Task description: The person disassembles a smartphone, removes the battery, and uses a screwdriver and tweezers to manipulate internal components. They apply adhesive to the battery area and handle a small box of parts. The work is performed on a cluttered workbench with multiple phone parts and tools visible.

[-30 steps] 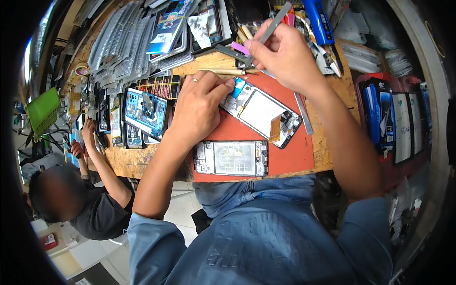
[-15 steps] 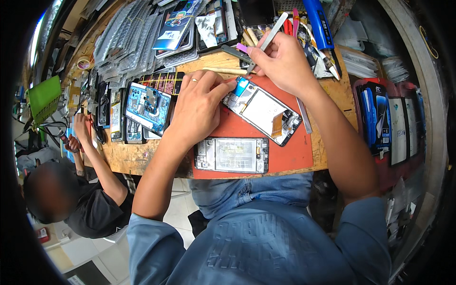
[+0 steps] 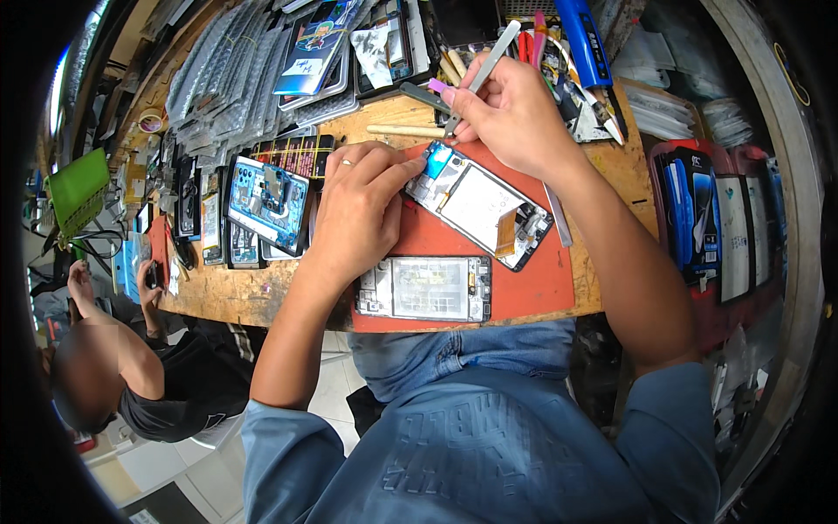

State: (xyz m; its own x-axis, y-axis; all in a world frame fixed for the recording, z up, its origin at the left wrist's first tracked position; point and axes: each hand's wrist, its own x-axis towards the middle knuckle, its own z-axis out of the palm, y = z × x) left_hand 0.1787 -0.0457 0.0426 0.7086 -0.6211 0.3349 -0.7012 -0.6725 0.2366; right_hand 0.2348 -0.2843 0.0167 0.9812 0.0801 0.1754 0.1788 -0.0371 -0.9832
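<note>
An opened smartphone [image 3: 480,205] lies tilted on the red mat, its inner side up: a large white panel, an orange-brown flex strip and a blue piece at the top left corner. My left hand [image 3: 360,196] is closed, thumb and fingertips pressed at that corner. Pinched in my right hand [image 3: 519,109] is a pair of silver tweezers [image 3: 496,54], slanting down toward the phone's upper end; whether the tips touch anything I cannot tell. Below lies a second phone frame [image 3: 428,288], flat near the table's front edge, close to my left wrist.
Under the phones is a red mat [image 3: 541,288] on a wooden table. Another opened phone [image 3: 266,201] leans at the left. Bubble-wrap sleeves [image 3: 227,74] are stacked behind, beside hand tools [image 3: 537,48] and a blue cylindrical tool [image 3: 583,39]. A co-worker [image 3: 183,384] sits at the left.
My view has shifted slightly. Both hands keep nearly the same places at the phone, tweezers still held. The co-worker's arms and head have moved, one hand now raised.
</note>
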